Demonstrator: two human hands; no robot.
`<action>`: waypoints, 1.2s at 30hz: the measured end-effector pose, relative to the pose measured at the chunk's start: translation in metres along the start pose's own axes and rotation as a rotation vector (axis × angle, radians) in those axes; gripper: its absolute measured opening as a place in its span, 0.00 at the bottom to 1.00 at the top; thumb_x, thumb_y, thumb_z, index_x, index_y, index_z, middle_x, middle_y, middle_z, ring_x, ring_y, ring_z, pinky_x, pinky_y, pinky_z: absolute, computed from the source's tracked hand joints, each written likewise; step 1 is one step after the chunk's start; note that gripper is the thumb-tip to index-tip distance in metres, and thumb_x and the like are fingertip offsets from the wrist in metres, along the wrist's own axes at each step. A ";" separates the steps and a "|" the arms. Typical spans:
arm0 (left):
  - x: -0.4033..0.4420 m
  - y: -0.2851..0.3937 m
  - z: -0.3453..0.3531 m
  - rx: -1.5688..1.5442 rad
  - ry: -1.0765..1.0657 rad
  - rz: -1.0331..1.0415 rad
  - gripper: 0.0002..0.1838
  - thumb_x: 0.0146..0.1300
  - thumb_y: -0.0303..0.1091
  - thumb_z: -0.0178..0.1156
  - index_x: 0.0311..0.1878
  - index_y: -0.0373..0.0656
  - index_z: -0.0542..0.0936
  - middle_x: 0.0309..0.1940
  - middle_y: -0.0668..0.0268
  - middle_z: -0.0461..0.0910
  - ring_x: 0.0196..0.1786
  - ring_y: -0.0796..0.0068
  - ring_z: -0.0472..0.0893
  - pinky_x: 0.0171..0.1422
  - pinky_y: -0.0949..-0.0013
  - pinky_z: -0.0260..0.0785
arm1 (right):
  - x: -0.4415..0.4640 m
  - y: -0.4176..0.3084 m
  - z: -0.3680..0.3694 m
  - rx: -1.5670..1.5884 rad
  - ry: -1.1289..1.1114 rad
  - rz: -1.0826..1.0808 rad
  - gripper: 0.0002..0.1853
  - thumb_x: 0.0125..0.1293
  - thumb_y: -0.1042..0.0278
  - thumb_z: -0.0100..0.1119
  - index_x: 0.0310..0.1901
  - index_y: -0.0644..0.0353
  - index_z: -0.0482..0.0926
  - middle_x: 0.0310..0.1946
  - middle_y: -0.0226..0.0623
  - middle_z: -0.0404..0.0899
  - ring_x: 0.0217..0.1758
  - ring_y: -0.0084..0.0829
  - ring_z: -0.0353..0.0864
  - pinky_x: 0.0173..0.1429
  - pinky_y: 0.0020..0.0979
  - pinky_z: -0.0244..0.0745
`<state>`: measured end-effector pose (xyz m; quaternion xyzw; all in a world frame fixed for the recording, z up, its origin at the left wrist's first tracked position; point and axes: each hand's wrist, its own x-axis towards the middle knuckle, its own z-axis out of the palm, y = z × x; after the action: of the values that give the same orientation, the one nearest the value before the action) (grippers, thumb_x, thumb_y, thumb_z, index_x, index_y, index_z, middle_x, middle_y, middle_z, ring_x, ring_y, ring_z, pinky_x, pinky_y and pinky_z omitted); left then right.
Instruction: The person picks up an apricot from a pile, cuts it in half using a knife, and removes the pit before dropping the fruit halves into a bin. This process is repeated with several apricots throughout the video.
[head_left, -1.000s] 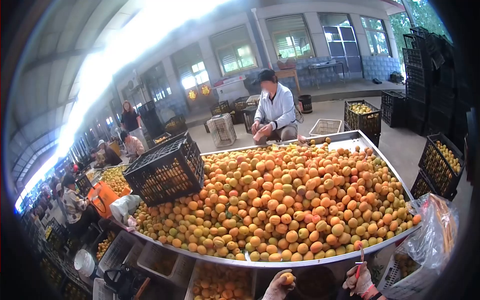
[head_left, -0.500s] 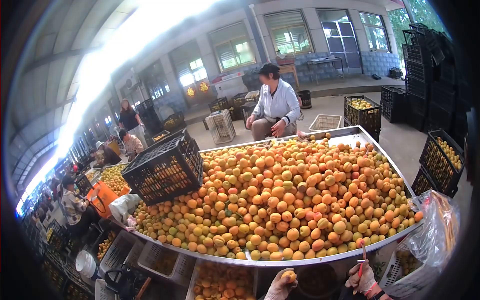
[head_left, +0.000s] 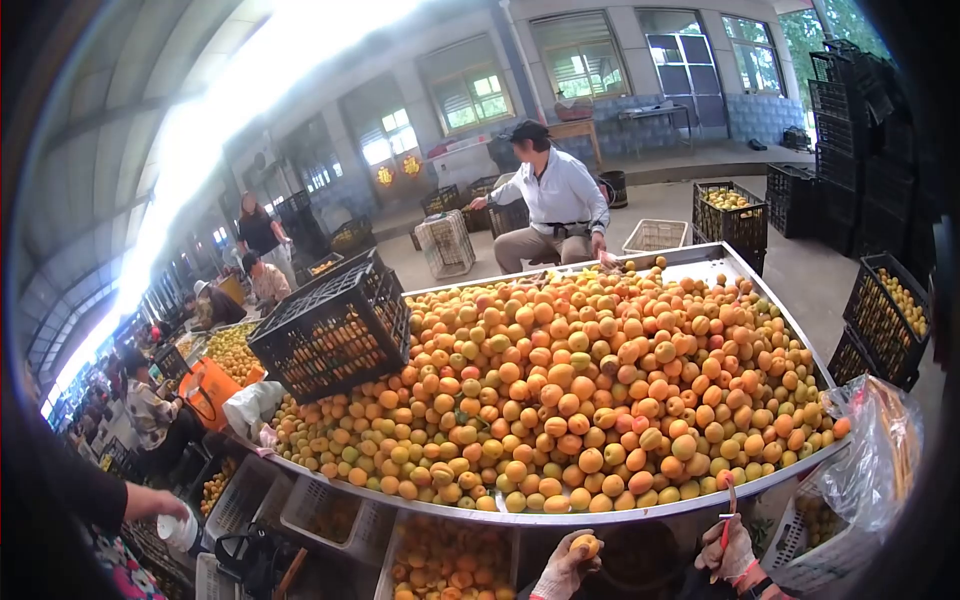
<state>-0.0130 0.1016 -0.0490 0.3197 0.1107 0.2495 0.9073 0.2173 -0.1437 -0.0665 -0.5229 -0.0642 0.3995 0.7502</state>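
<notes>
In the lower middle of the head view, my left hand [head_left: 562,572], in a whitish work glove, is closed around an apricot [head_left: 586,545]. To its right my right hand [head_left: 728,553], also gloved, grips a slim tool [head_left: 725,534] that looks like a small curved knife with a red handle, pointing upward. Both hands are just below the near rim of a metal-edged sorting table [head_left: 690,504]. A large heap of apricots [head_left: 560,390], yellow to orange with some greenish ones, covers that table.
A black crate of fruit [head_left: 330,325] rests on the heap's left. Below stands a pale crate [head_left: 512,545] of apricots. Plastic bags [head_left: 880,455] hang at the right corner. Across the table sits a person [head_left: 555,200]. At lower left, someone's hand [head_left: 160,503] is at a white bucket [head_left: 178,532].
Another person's arm has entered at lower left by the white bucket. The person opposite has stretched an arm toward a pale basket. My hands keep their holds, with little movement.
</notes>
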 end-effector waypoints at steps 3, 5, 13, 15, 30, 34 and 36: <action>0.001 0.004 0.009 0.041 0.045 -0.040 0.34 0.58 0.48 0.73 0.64 0.47 0.71 0.45 0.65 0.80 0.43 0.71 0.78 0.43 0.67 0.74 | -0.001 0.000 0.000 -0.006 0.008 -0.011 0.38 0.64 0.22 0.45 0.30 0.59 0.73 0.08 0.32 0.57 0.07 0.34 0.60 0.20 0.46 0.71; 0.006 -0.006 -0.012 0.085 0.192 -0.168 0.24 0.66 0.36 0.65 0.63 0.43 0.72 0.47 0.60 0.82 0.42 0.71 0.83 0.49 0.70 0.78 | 0.002 -0.001 0.004 -0.002 -0.011 -0.055 0.37 0.65 0.23 0.44 0.30 0.58 0.73 0.08 0.30 0.56 0.06 0.32 0.59 0.18 0.43 0.69; 0.007 -0.001 -0.003 -0.002 0.190 -0.121 0.27 0.66 0.35 0.67 0.65 0.42 0.70 0.49 0.62 0.81 0.41 0.73 0.83 0.48 0.72 0.78 | -0.029 -0.038 0.043 -0.248 0.079 0.057 0.33 0.67 0.25 0.46 0.40 0.55 0.73 0.13 0.28 0.62 0.12 0.28 0.63 0.18 0.30 0.62; 0.002 0.005 0.003 -0.022 0.157 -0.112 0.27 0.66 0.37 0.67 0.65 0.42 0.70 0.49 0.61 0.81 0.41 0.73 0.83 0.48 0.72 0.78 | -0.027 -0.031 0.036 -0.156 0.080 -0.001 0.33 0.68 0.26 0.46 0.37 0.55 0.73 0.11 0.28 0.60 0.10 0.28 0.61 0.17 0.33 0.64; -0.005 0.002 0.001 -0.042 0.300 -0.114 0.36 0.66 0.69 0.51 0.55 0.43 0.77 0.34 0.61 0.81 0.31 0.66 0.81 0.38 0.64 0.76 | -0.026 -0.023 0.031 -0.168 0.069 -0.047 0.35 0.71 0.26 0.35 0.34 0.56 0.71 0.08 0.34 0.62 0.08 0.33 0.66 0.09 0.34 0.56; -0.020 0.012 0.036 -0.078 0.251 -0.087 0.40 0.63 0.75 0.46 0.51 0.43 0.78 0.31 0.61 0.81 0.29 0.67 0.80 0.37 0.65 0.75 | -0.035 -0.038 0.046 -0.233 0.109 0.095 0.19 0.76 0.51 0.46 0.42 0.61 0.75 0.12 0.30 0.60 0.09 0.27 0.62 0.14 0.31 0.59; -0.028 0.017 0.052 0.032 0.156 -0.022 0.40 0.63 0.75 0.48 0.52 0.43 0.77 0.33 0.61 0.79 0.32 0.69 0.79 0.37 0.67 0.74 | -0.039 -0.032 0.057 -0.208 0.000 0.116 0.22 0.76 0.45 0.50 0.45 0.61 0.75 0.13 0.29 0.62 0.11 0.23 0.63 0.14 0.28 0.58</action>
<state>-0.0246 0.0711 0.0034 0.3124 0.1888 0.2619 0.8934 0.1789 -0.1322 -0.0020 -0.6009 -0.0750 0.4334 0.6674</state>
